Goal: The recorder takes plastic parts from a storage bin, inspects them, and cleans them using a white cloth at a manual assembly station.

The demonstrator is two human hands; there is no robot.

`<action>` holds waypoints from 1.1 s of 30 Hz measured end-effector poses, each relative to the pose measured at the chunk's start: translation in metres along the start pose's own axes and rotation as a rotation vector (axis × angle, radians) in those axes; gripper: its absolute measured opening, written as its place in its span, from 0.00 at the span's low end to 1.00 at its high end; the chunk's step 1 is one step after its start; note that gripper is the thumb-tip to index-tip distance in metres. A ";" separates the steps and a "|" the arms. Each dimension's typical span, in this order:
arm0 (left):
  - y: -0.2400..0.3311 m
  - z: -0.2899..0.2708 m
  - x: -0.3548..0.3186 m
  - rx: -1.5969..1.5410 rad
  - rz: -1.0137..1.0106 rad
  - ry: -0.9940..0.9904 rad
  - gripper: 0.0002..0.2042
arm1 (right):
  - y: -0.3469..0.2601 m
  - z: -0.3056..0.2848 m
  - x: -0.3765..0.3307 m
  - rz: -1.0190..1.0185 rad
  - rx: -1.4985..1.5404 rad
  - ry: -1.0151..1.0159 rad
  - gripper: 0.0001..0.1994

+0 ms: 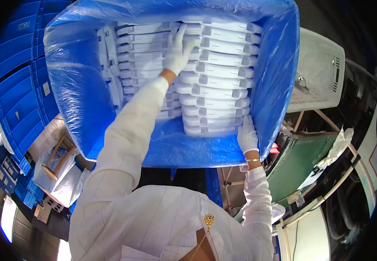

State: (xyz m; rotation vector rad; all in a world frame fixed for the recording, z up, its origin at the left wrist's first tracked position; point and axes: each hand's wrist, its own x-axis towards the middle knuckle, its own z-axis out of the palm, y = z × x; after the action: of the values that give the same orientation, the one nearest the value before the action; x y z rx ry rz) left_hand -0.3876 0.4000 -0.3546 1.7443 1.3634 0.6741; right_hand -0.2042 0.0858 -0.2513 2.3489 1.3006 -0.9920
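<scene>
Across the blue box (279,65), long white pieces (219,104) point sideways; left hand (179,51), fingers spread, hides some; right hand's (247,136) grip unclear.

Room between stacks (216,93) and near rim (175,164)

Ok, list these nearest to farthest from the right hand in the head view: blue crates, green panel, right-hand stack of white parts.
1. Right-hand stack of white parts: at the right hand's fingertips.
2. Green panel: to its right.
3. Blue crates: far left.
</scene>
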 end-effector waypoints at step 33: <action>-0.064 0.011 -0.138 -0.447 -0.441 -0.097 0.30 | -0.073 -0.089 0.098 0.142 -0.264 0.276 0.19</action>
State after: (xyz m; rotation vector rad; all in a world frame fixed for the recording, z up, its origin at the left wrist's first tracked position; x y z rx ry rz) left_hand -0.4509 0.2714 -0.4050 1.0662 1.3455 0.5794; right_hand -0.1910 0.2366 -0.2475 2.3867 1.2477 -0.4347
